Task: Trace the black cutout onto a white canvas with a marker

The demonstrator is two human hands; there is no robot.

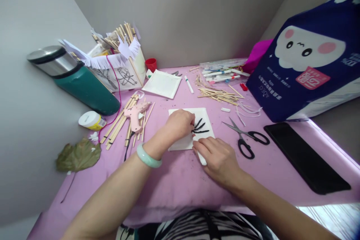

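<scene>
A white square sheet [206, 117] with black brush-like strokes [200, 126] lies in the middle of the pink table [180, 180]. My left hand [180, 123], with a pale green bangle on its wrist, rests curled on the sheet's left part, fingertips by the black strokes. My right hand [218, 157] lies at the sheet's lower right corner, its fingers closed round a white marker [201, 158] whose tip points at the strokes.
Black-handled scissors [247, 138] and a black phone [306, 157] lie to the right. A pink glue gun [136, 114] sits on wooden sticks at left, near a green flask [81, 82], a glue pot [91, 120] and a dry leaf [78, 154]. A blue tissue pack [309, 63] stands back right.
</scene>
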